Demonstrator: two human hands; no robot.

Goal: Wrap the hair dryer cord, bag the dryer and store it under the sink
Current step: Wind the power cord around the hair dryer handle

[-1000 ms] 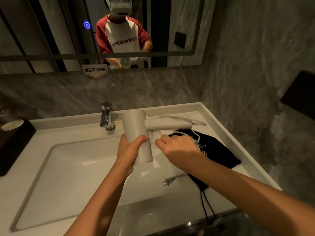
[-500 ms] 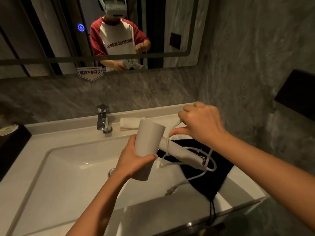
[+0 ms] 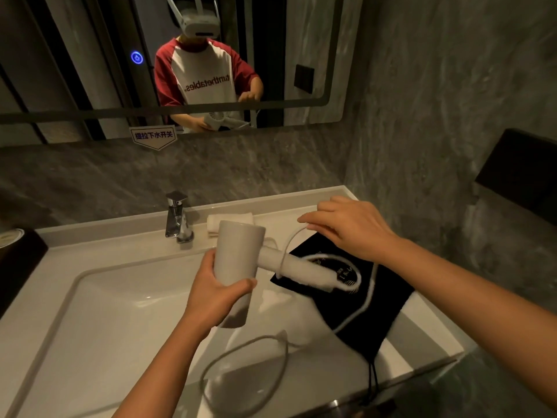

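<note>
My left hand [image 3: 215, 292] grips the barrel of the white hair dryer [image 3: 238, 257], held over the sink with its handle pointing right. My right hand [image 3: 351, 226] is above the handle and pinches the white cord [image 3: 287, 245], which passes over the handle, loops past the handle's end and trails down in a blurred loop toward the sink's front. A black drawstring bag [image 3: 373, 315] lies flat on the counter under the handle, its strings hanging over the front edge.
The white sink basin [image 3: 99, 300] fills the left side, with a chrome faucet [image 3: 177, 218] behind it. A folded white towel [image 3: 230, 220] lies at the back. A dark box [image 3: 18, 263] stands at far left. A mirror [image 3: 90, 70] and stone walls close in at the back and right.
My right hand has carried the cord around the handle, moving up and right. The loose end has swung down into a loop over the sink. The dryer has stayed in my left hand.
</note>
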